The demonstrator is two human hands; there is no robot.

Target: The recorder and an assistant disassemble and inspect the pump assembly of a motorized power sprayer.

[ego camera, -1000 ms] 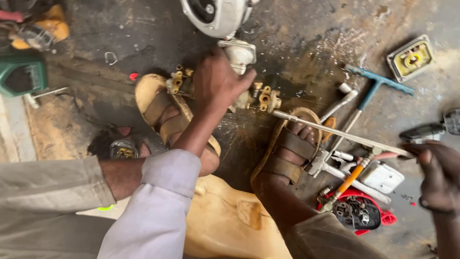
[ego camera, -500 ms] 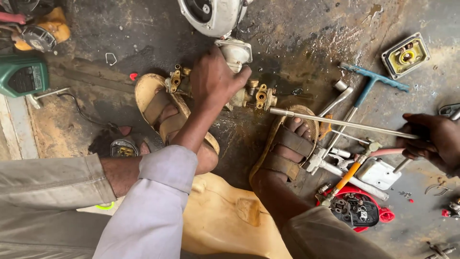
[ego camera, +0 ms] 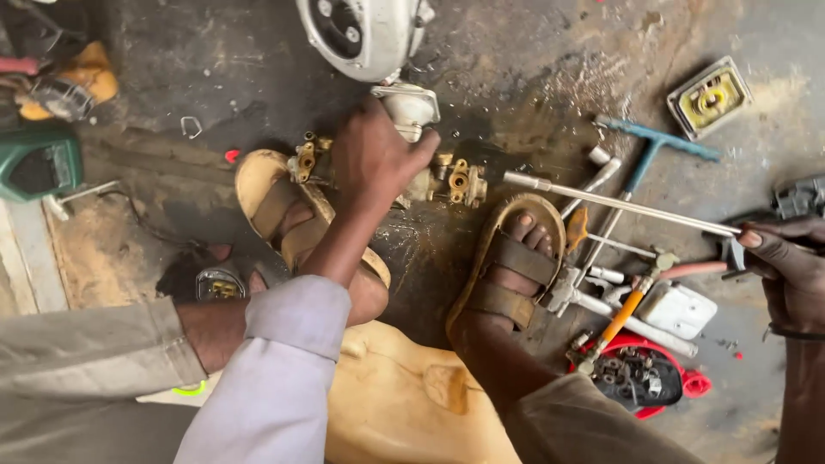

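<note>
A brass-coloured carburettor body [ego camera: 447, 176], grimy and studded with small round ports and screws, lies on the dark, oil-stained floor [ego camera: 533, 94] between the two sandalled feet, partly hidden under the left hand [ego camera: 374, 155] that presses on its middle; more of its brass fittings show at the hand's other side. A long thin steel rod [ego camera: 619, 202] lies nearly level, slightly tilted, its far end in the right hand [ego camera: 786, 266]

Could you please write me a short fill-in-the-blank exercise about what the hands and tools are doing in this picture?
1. The left hand rests on the brass-fitted metal carburettor, which lies on the ____.
2. The right hand grips the long thin metal ____.
3. The T-shaped wrench is ____ in colour.

Missing words: floor; rod; blue
</note>
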